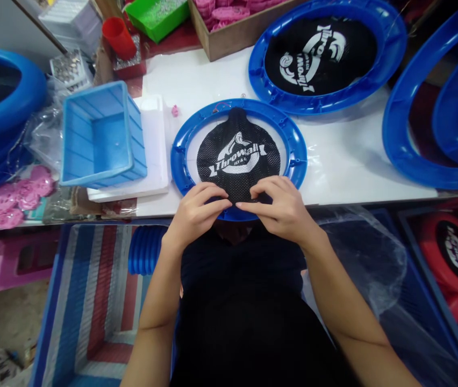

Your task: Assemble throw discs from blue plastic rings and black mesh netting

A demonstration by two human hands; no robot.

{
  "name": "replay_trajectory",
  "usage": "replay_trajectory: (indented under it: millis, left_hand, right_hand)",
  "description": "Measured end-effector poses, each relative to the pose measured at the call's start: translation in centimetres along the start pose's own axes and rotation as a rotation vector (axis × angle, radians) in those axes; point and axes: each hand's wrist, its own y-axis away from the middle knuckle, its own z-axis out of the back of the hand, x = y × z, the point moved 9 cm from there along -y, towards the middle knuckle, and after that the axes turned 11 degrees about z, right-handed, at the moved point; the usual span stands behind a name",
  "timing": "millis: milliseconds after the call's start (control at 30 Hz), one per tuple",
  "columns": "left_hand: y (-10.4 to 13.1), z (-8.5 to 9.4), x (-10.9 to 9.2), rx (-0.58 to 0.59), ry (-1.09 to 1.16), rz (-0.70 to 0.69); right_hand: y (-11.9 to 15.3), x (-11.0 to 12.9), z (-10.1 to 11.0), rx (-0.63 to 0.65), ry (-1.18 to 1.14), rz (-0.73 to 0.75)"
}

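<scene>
A blue plastic ring lies on the white table surface, with a black mesh disc printed in white inside it. The disc's top reaches the ring's far rim, while gaps show at both sides. My left hand pinches the mesh's near edge from the left. From the right, my right hand pinches the same near edge, its fingertips close to the left ones. Both hands rest over the ring's near rim, which they partly cover.
A light-blue bin stands on a white lid at the left. Behind are a green tray, a red cup and a cardboard box of pink parts. Another ring with mesh lies back right; bare rings are farther right.
</scene>
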Motion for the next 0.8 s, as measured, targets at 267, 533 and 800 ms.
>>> replay_trajectory:
  millis: [267,533,800]
  left_hand:
    - [0.1,0.1,0.0,-0.022,0.012,-0.015]
    - [0.0,0.1,0.1,-0.015,0.024,-0.017]
    - [-0.2,-0.1,-2.1,0.074,-0.196,-0.115]
  right_hand:
    - [0.1,-0.3,0.0,0.019,-0.025,-0.026]
    - [0.1,-0.4,0.0,0.015,-0.045,-0.048]
    - [0.0,0.0,-0.1,0.016,-0.010,-0.015]
